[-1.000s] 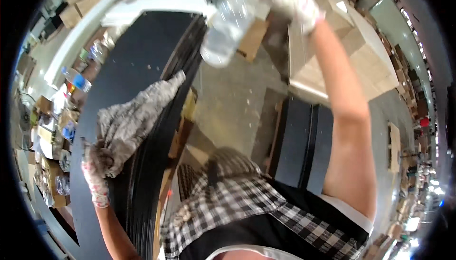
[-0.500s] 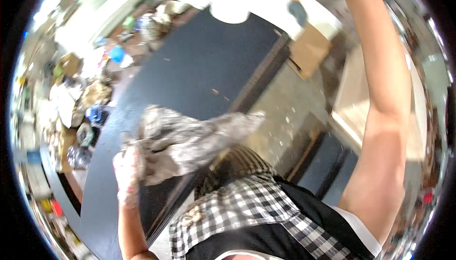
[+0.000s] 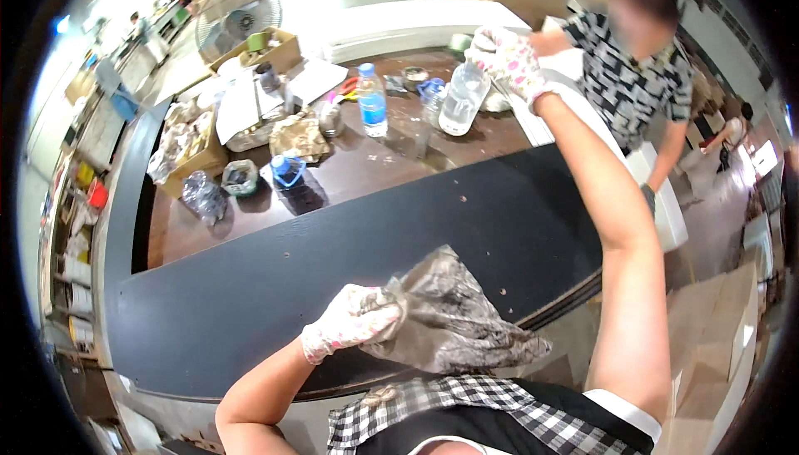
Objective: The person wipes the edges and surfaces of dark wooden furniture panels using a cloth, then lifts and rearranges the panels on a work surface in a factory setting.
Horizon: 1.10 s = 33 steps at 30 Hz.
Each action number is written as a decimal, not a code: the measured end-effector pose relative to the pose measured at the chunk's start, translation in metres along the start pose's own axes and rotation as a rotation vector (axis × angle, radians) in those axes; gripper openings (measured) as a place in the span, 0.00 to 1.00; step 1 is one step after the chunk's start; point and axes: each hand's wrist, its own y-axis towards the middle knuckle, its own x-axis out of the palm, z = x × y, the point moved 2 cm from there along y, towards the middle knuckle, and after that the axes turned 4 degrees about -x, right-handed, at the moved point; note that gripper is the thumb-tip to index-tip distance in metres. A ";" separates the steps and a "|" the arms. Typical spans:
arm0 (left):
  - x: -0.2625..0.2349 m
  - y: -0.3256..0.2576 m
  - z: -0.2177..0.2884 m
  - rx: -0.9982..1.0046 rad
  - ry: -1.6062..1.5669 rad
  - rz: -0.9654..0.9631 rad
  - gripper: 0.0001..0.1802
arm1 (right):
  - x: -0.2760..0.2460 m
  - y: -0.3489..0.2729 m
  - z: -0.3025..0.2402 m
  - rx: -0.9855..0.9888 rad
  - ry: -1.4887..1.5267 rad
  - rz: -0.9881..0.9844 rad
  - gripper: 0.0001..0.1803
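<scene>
My left hand (image 3: pixel 354 319), in a white glove with pink spots, is closed on a crumpled, stained grey rag (image 3: pixel 454 314). The rag hangs loosely over the near edge of a long black panel (image 3: pixel 374 239). Stretched out to the far right, my right hand (image 3: pixel 508 64), gloved alike, is closed about the top of a clear plastic bottle (image 3: pixel 464 99) of colourless liquid. That bottle leans slightly, and the glove hides its neck. Left of it stand a smaller clear bottle (image 3: pixel 431 106) with a blue top and a blue-labelled water bottle (image 3: pixel 371 106).
A co-worker (image 3: pixel 632 64) stands at the far right beside white panels (image 3: pixel 666 197). On the brown table (image 3: pixel 358 172) are a dark blue bottle (image 3: pixel 291 180), a glass jar (image 3: pixel 240 178), orange-handled scissors (image 3: pixel 345 89) and a cardboard box (image 3: pixel 196 155). A fan (image 3: pixel 237 22) stands beyond.
The view has swung up toward the table. My right hand, at the upper rim before, now shows on the clear bottle. My left hand still holds the rag, now bunched closer to it.
</scene>
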 end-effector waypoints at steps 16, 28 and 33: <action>-0.003 0.003 0.016 0.157 0.213 -0.018 0.12 | 0.213 0.043 0.043 0.275 -0.103 -0.123 0.29; -0.010 0.006 0.016 0.363 -0.279 0.150 0.17 | 0.015 -0.142 -0.140 -0.119 0.684 -0.623 0.29; -0.010 0.017 0.027 0.665 -0.934 0.015 0.26 | 0.007 -0.236 -0.166 -0.047 0.924 -0.642 0.55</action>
